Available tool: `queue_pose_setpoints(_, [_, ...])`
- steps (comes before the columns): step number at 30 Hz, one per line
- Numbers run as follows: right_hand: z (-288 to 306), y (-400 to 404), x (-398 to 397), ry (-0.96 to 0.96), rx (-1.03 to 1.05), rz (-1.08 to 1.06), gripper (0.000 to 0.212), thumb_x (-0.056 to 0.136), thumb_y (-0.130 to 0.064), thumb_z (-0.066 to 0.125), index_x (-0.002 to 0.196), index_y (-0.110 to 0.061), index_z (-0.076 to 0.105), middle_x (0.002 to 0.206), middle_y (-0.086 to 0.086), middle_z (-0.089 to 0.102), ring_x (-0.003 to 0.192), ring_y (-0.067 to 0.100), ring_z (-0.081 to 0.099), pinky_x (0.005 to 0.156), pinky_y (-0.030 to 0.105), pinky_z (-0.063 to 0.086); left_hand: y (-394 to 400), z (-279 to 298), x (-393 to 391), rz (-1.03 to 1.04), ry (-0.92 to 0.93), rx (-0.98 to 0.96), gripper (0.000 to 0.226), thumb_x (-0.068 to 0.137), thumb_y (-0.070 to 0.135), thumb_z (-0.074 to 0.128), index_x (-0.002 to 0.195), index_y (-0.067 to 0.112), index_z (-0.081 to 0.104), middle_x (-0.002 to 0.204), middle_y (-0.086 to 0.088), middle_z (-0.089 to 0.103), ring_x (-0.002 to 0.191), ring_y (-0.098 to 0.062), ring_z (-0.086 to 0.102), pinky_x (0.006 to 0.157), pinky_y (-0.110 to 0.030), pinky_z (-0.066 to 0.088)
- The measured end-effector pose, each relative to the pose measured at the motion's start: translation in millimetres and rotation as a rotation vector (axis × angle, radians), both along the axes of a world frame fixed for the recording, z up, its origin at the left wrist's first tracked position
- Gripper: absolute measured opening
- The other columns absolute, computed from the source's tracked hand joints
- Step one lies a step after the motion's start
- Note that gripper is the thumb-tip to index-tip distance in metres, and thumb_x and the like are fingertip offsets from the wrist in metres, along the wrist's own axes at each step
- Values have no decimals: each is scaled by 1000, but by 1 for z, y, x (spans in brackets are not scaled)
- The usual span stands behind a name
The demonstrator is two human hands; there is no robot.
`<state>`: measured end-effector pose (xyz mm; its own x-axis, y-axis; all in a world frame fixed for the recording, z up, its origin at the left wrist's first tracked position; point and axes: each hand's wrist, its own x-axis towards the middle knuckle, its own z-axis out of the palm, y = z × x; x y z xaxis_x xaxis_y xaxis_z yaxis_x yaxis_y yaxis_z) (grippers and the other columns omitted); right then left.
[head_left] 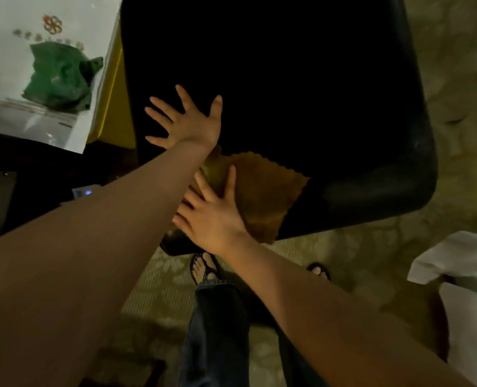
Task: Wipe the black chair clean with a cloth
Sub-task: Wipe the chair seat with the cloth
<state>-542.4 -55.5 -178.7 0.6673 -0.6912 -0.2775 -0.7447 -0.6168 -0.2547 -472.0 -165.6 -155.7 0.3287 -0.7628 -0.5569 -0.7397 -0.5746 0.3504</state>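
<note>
The black chair (pixel 301 88) fills the upper middle of the head view, its seat seen from above. An orange-brown cloth (pixel 268 191) with a scalloped edge lies on the seat's near edge and hangs partly over it. My right hand (pixel 209 213) lies on the cloth's left part with straight, spread fingers, pressing it onto the seat. My left hand (pixel 185 121) rests flat on the bare seat just beyond the cloth, fingers spread wide. My left forearm crosses above my right hand and hides part of the cloth.
A white table (pixel 14 113) with a crumpled green bag (pixel 61 76) stands at the upper left, right beside the chair. My sandalled feet (pixel 204 268) stand on a patterned floor (pixel 371 255) below the seat. A white fabric (pixel 460 269) shows at the right edge.
</note>
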Motion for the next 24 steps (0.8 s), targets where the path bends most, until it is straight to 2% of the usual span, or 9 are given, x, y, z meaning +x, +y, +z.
queue_pose_setpoints(4, [-17, 12, -38, -121, -76, 82, 44, 96, -46, 38, 139, -35, 39, 149, -4, 36, 142, 24, 23, 104, 68, 20, -3, -3, -17, -4, 18, 14, 76, 89, 63, 26, 146, 31, -11, 152, -17, -26, 137, -42, -25, 107, -67, -5])
queue_pose_setpoints(7, [-37, 26, -120, -82, -139, -77, 45, 99, -47, 19, 142, -39, 29, 144, -5, 43, 137, 21, 27, 84, 54, 50, -14, -4, -22, 48, -26, 62, 84, 83, 70, 31, 145, 34, -12, 151, -18, -28, 136, -44, -27, 105, -70, -3])
queue_pose_setpoints(9, [-41, 20, -160, -87, -156, -449, 47, 99, -50, 11, 142, -39, 26, 143, -2, 45, 136, 22, 26, 91, 64, 40, -17, -6, -25, 60, -75, 89, 92, 78, 75, 34, 144, 35, -15, 149, -20, -31, 135, -44, -28, 102, -71, -4])
queue_pose_setpoints(11, [-42, 10, -163, -57, -206, -834, 48, 98, -50, 19, 143, -37, 24, 150, 0, 34, 141, 24, 18, 103, 69, 9, -16, -8, -30, 48, -104, 101, 99, 74, 78, 37, 143, 34, -19, 148, -21, -33, 134, -44, -30, 102, -72, -5])
queue_pose_setpoints(13, [-40, 2, -137, -33, -256, -966, 49, 96, -46, 24, 144, -36, 25, 152, 0, 29, 142, 28, 15, 104, 68, -2, -17, -9, -30, 62, -124, 101, 104, 71, 79, 40, 143, 33, -19, 148, -21, -32, 134, -44, -29, 102, -72, -5])
queue_pose_setpoints(16, [-37, 8, -79, -66, -216, -659, 49, 95, -46, 24, 142, -36, 30, 150, -3, 34, 141, 25, 18, 105, 66, -6, -17, -10, -37, 70, -157, 55, 106, 71, 78, 43, 145, 30, -16, 150, -20, -29, 136, -43, -26, 102, -72, -3])
queue_pose_setpoints(19, [-29, 14, -43, -104, -145, -468, 42, 93, -43, 30, 128, -34, 52, 140, -6, 48, 139, 24, 23, 107, 65, -2, -11, -11, -80, -118, -151, -89, 101, 74, 75, 43, 147, 30, -11, 153, -16, -24, 139, -39, -21, 101, -72, -1])
queue_pose_setpoints(22, [-17, 4, -67, -36, 2, -130, 41, 96, -40, 31, 119, -25, 61, 128, -1, 58, 130, 22, 32, 110, 51, 6, -9, -9, -139, -268, -41, -137, 97, 77, 73, 43, 146, 33, -11, 153, -12, -25, 139, -37, -24, 102, -71, -4])
queue_pose_setpoints(24, [-21, 6, -113, -202, -58, -249, 43, 98, -34, 28, 112, -18, 65, 114, 8, 67, 115, 21, 42, 103, 40, 24, -11, -9, -165, -308, 0, -131, 94, 77, 72, 43, 146, 35, -9, 154, -10, -25, 138, -36, -26, 102, -71, -6])
